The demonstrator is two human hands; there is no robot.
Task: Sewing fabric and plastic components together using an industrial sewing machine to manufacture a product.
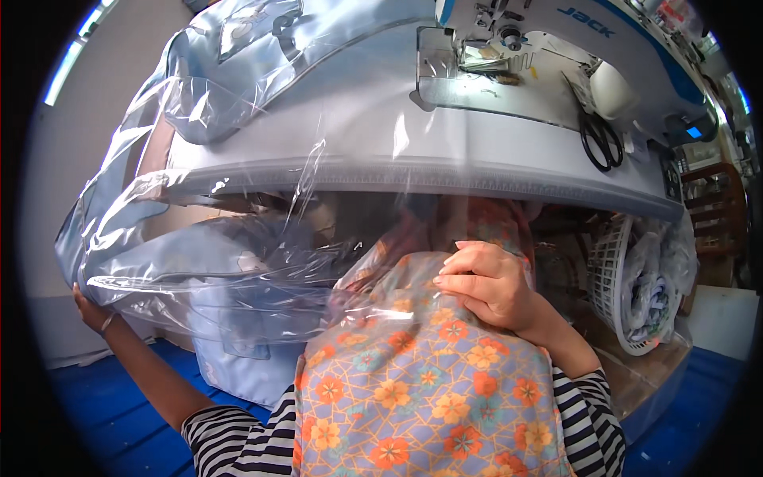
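A large clear plastic sheet [238, 171] spreads from the sewing table down over its front edge toward my lap. It is joined to pale blue material [238, 40] with grey edging. Far out to the left, my left hand [94, 312] grips the sheet's outer corner, its fingers partly hidden by the folds. My right hand [486, 282] is in front of me above the apron, fingers curled and pinching the sheet's near edge. More light blue material [230, 350] hangs below the sheet, between my left arm and my lap.
A sewing machine [588, 48] stands at the back right of the white table [493, 151]. Black scissors [600, 139] lie beside it. A ruler strip [381, 179] runs along the table's front edge. At the right, a white plastic basket [616, 278] holds cloth and plastic.
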